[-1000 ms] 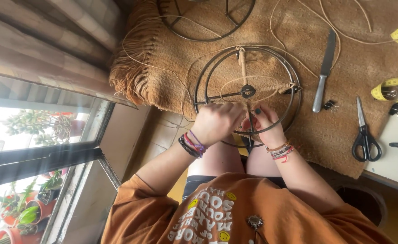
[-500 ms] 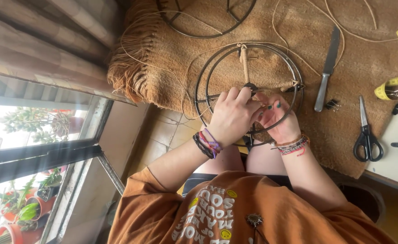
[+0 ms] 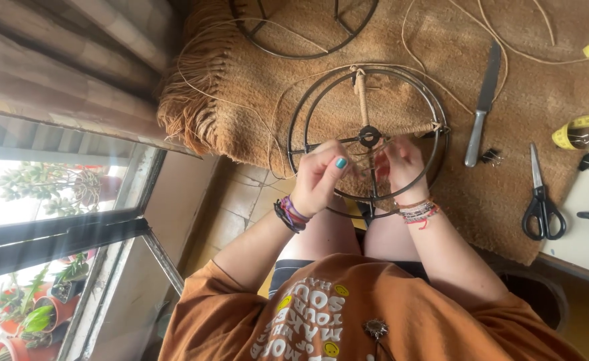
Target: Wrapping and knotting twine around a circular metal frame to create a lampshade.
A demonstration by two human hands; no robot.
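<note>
A round black wire frame (image 3: pixel 296 131) with spokes lies on a brown burlap mat (image 3: pixel 502 220) over my knees. One spoke (image 3: pixel 360 93) is wrapped in jute twine, and loose twine (image 3: pixel 241 107) loops off to the left. My left hand (image 3: pixel 321 179), with a teal nail and wrist bracelets, pinches twine just below and left of the hub (image 3: pixel 369 136). My right hand (image 3: pixel 403 164), with beaded bracelets, holds twine against the lower spoke just right of the hub. The two hands are close together, and their fingers hide the wrapping point.
A table knife (image 3: pixel 485 100), small black binder clips (image 3: pixel 489 157), black scissors (image 3: pixel 542 200) and a yellow tape measure (image 3: pixel 578 127) lie to the right. A second wire frame (image 3: pixel 294 48) sits at the top. A window with potted plants (image 3: pixel 40 314) is at the left.
Both hands have moved from the frame's near rim up to the hub and now work twine around the lower spoke. The frame has shifted slightly in view.
</note>
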